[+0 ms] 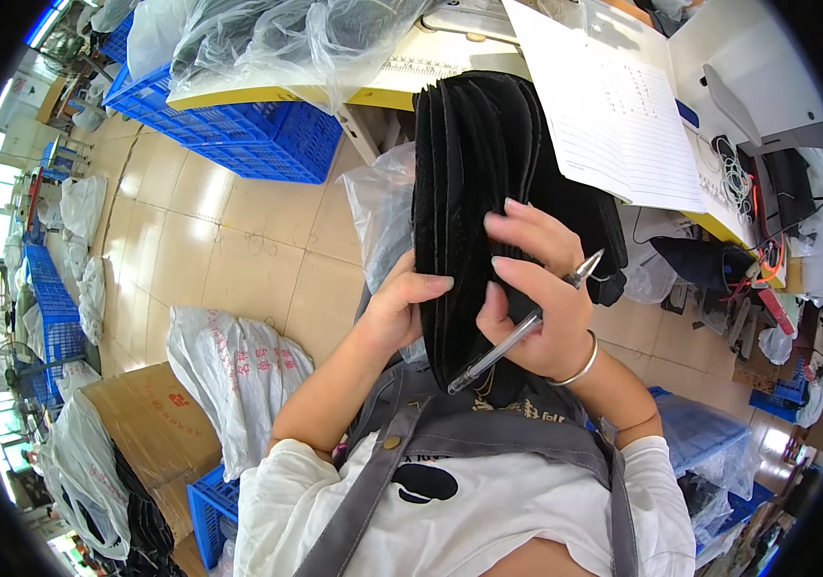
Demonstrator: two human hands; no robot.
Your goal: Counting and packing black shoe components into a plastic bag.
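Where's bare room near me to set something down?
The tiled floor between the upper blue crate and nearest white sack looks mostly bare. The yellow-edged table beyond your black stack is crowded with clear plastic bags and an open notebook.

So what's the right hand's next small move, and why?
Perhaps separate one layer of the black fabric stack with the right hand: its fingers are at the layers, pen tucked in, and the left hand grips the edge.

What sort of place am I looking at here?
Probably a workshop or small factory, perhaps handling fabric goods: a stack of black, fabric-like pieces is in hand, with blue plastic crates and white plastic bags on the floor around.
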